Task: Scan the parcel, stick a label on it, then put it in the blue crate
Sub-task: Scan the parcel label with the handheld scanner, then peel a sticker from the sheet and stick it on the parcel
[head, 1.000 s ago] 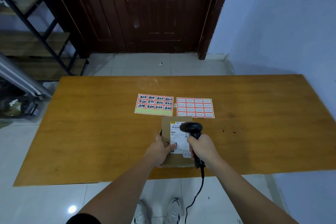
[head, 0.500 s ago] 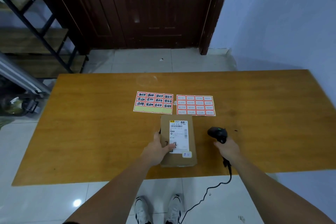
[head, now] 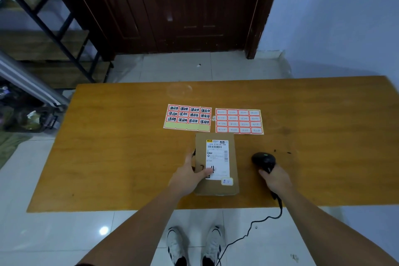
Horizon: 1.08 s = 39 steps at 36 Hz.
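A flat brown cardboard parcel (head: 216,185) with a white shipping label lies near the front edge of the wooden table (head: 108,157). My left hand (head: 189,176) rests on the parcel's left side, thumb on the label. My right hand (head: 275,180) grips the black barcode scanner (head: 263,160), which sits low on the table to the right of the parcel. Two sheets of red-bordered stickers lie behind the parcel: a handwritten sheet (head: 188,117) and a printed sheet (head: 239,121). No blue crate is in view.
The scanner's black cable (head: 250,229) hangs off the table's front edge to the tiled floor by my shoes. A dark wooden door (head: 183,6) stands beyond the table, metal shelving (head: 43,28) at the left, a blue-white wall at the right.
My right hand has moved the scanner from above the parcel's label to the right and down onto the table. My left hand has stayed on the parcel.
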Each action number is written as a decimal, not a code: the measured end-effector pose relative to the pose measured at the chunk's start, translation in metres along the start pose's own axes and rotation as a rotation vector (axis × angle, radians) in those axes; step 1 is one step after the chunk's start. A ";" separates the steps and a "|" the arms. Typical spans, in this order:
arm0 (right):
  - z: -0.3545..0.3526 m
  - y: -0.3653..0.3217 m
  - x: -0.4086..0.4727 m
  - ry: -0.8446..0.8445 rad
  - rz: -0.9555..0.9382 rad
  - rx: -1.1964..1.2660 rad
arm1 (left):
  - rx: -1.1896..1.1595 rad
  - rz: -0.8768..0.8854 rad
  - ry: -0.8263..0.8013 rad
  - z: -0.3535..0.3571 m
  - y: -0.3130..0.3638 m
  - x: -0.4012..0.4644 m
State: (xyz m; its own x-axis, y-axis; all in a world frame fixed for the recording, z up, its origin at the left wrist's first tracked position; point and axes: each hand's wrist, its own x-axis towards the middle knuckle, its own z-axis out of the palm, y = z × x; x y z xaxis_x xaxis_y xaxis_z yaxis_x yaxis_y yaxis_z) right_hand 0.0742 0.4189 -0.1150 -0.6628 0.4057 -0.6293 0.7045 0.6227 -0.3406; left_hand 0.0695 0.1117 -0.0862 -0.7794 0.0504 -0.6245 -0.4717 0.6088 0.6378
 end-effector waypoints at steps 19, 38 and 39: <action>0.030 -0.083 -0.076 -0.303 -0.296 0.345 | -0.170 0.054 0.057 -0.001 0.018 0.008; 0.094 -0.133 -0.082 -0.337 -0.312 0.256 | -0.175 0.007 0.099 -0.067 -0.051 0.010; 0.090 -0.134 -0.079 -0.344 -0.300 0.229 | -0.173 -0.004 0.077 -0.071 -0.051 0.012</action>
State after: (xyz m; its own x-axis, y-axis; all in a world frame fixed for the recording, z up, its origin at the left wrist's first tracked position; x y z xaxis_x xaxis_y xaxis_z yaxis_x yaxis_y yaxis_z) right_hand 0.0547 0.2431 -0.0823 -0.7500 -0.0363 -0.6604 0.5586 0.4998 -0.6619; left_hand 0.0550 0.0250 -0.0948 -0.8036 -0.0169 -0.5949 -0.5336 0.4634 0.7075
